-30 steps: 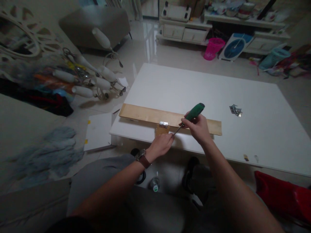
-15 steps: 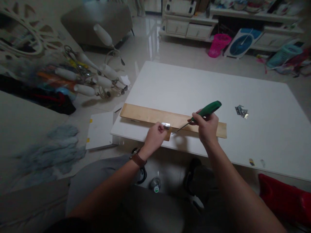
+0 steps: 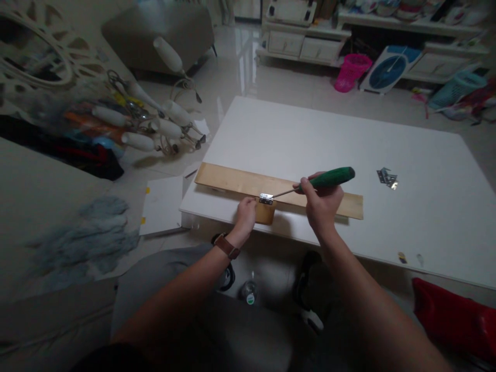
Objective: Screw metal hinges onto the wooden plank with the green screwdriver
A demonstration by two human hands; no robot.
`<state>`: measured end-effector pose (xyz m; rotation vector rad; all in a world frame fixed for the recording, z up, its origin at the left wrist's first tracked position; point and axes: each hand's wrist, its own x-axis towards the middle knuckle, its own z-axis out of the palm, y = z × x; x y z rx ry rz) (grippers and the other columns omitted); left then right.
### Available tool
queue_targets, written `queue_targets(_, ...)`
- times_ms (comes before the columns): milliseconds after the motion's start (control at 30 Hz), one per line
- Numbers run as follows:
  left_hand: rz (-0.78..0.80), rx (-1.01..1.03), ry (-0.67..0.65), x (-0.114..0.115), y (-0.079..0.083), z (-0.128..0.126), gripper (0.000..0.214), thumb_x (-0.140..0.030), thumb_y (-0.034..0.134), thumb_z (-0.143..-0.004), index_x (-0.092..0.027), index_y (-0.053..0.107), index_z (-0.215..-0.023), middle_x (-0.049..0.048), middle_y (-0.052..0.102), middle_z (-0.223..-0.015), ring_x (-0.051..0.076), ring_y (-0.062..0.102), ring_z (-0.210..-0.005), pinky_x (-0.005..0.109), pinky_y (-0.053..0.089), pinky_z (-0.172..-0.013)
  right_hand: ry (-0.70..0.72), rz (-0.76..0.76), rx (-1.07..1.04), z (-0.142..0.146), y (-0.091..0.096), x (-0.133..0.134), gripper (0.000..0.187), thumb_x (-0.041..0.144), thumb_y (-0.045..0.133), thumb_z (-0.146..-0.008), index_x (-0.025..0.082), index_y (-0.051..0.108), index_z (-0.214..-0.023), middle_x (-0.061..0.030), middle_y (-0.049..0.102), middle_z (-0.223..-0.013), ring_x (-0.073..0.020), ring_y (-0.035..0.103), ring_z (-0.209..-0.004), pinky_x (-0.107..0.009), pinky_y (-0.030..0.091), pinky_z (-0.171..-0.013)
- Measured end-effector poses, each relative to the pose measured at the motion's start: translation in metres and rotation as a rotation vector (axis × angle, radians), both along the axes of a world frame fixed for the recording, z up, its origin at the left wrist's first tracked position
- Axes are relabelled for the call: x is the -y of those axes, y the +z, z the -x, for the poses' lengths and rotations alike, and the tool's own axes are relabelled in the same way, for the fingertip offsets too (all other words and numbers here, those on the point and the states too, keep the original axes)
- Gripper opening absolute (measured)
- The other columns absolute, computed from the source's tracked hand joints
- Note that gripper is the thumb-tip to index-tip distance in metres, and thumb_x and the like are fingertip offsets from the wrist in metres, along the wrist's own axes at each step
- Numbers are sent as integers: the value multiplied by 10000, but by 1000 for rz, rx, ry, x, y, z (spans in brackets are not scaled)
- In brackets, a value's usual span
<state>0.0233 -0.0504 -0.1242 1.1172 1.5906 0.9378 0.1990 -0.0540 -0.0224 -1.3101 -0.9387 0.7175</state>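
A long wooden board [image 3: 232, 181] lies along the near edge of a white table [image 3: 310, 139]. A small metal hinge [image 3: 265, 198] joins it to a small wooden block [image 3: 266, 213]. My left hand [image 3: 245, 213] is closed on that block, just left of the hinge. My right hand [image 3: 320, 201] grips a green-handled screwdriver [image 3: 329, 177]; its shaft slants left and its tip rests at the hinge.
Several spare metal hinges [image 3: 386, 177] lie on the table to the right. A white chandelier-like lamp [image 3: 155, 124] and a white sheet [image 3: 163, 204] sit on the floor at left. A red object [image 3: 449, 315] is at lower right. A bottle [image 3: 248, 294] stands between my legs.
My left hand moved from the screwdriver tip to the small block. My right hand swung the screwdriver flatter and brought its tip onto the hinge.
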Motion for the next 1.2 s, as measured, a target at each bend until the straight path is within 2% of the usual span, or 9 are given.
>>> queue_targets(133, 3, 32, 50, -2, 9, -3, 231, -248, 521, -854, -204, 558, -630, 7, 578, -689, 172, 508, -732, 272, 380, -662, 61, -3, 53, 7, -2, 6, 365, 502, 827, -766, 246, 607, -905, -13, 715, -775, -247, 803, -756, -413, 696, -759)
queue_targets(233, 5, 33, 86, -1, 11, -5, 263, -252, 514, -856, -207, 533, -598, -11, 523, -632, 162, 462, -687, 273, 345, -635, 89, 7, 91, 10, -4, 7, 339, 496, 807, -783, 247, 610, -903, -12, 719, -775, -244, 799, -759, -419, 692, -777)
queue_targets(333, 2, 77, 106, 0, 10, -8, 273, -285, 527, -862, -203, 542, -602, -17, 516, -623, 158, 459, -675, 271, 341, -624, 118, -3, 130, 12, -5, 7, 314, 484, 795, -796, 244, 618, -894, -11, 709, -792, -232, 786, -757, -409, 685, -772)
queue_targets(667, -51, 160, 177, 5, 1, -12, 208, -332, 545, -848, -197, 632, -716, 8, 633, -740, 171, 569, -763, 267, 450, -719, 185, -57, 209, 16, -10, 7, 252, 448, 787, -841, 234, 665, -895, -24, 695, -884, -190, 730, -766, -365, 659, -741)
queue_targets(900, -70, 179, 204, 8, -3, -13, 184, -357, 585, -806, -194, 665, -772, 20, 676, -786, 186, 610, -805, 282, 476, -758, 219, -116, 400, 19, -5, 7, 234, 458, 763, -856, 257, 645, -828, -23, 681, -856, -186, 668, -768, -357, 619, -730)
queue_targets(1100, -86, 305, 232, 9, -7, -17, 207, -393, 655, -740, -187, 661, -763, 15, 661, -744, 180, 596, -749, 275, 465, -695, 232, -159, 506, 25, -1, 2, 295, 497, 756, -874, 266, 599, -778, -11, 637, -785, -192, 635, -771, -343, 582, -712)
queue_targets(1200, -75, 333, 253, 7, -7, -18, 193, -380, 669, -712, -190, 654, -740, 4, 636, -697, 177, 579, -709, 272, 441, -655, 239, -258, 550, 27, -5, -3, 332, 509, 755, -892, 252, 581, -772, 6, 604, -737, -177, 622, -722, -332, 565, -670)
